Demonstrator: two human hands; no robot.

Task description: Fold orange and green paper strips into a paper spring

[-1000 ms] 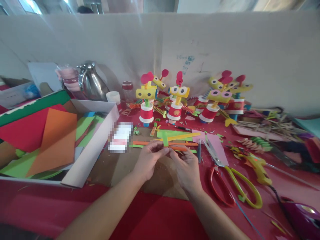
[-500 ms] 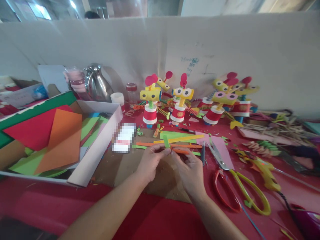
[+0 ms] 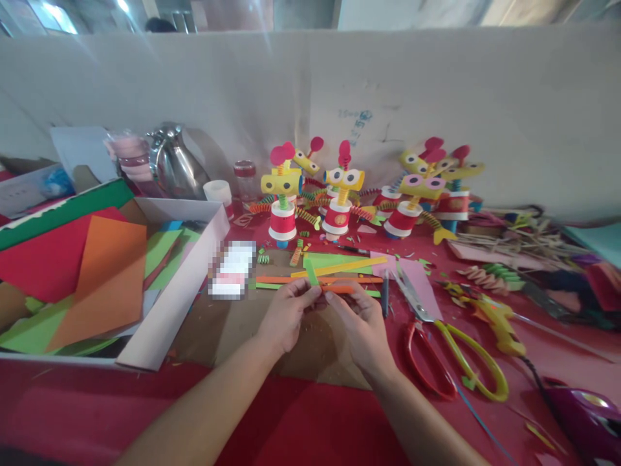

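Observation:
Between my hands, over a brown cardboard sheet point(image 3: 310, 343), a green paper strip point(image 3: 311, 272) and an orange paper strip point(image 3: 342, 288) meet at an angle. My left hand point(image 3: 287, 316) pinches the green strip near the place where the two cross. The fingers of my right hand point(image 3: 361, 320) are closed on the orange strip, which runs to the right. My fingertips partly hide the join. Just beyond them lie a yellow paper strip point(image 3: 347, 266) and more orange and green strips on the board.
An open box of coloured paper point(image 3: 172, 291) stands at left. Large scissors point(image 3: 424, 317) and a yellow glue gun point(image 3: 499, 323) lie at right. Several paper-cup figures point(image 3: 337, 217) stand along the back wall, near a metal jug point(image 3: 174, 165). A pixelated patch point(image 3: 233, 270) sits beside the box.
The view has shifted slightly, so most things sit a little further left. Both hands keep their pinch on the strips; the green strip leans more to the left.

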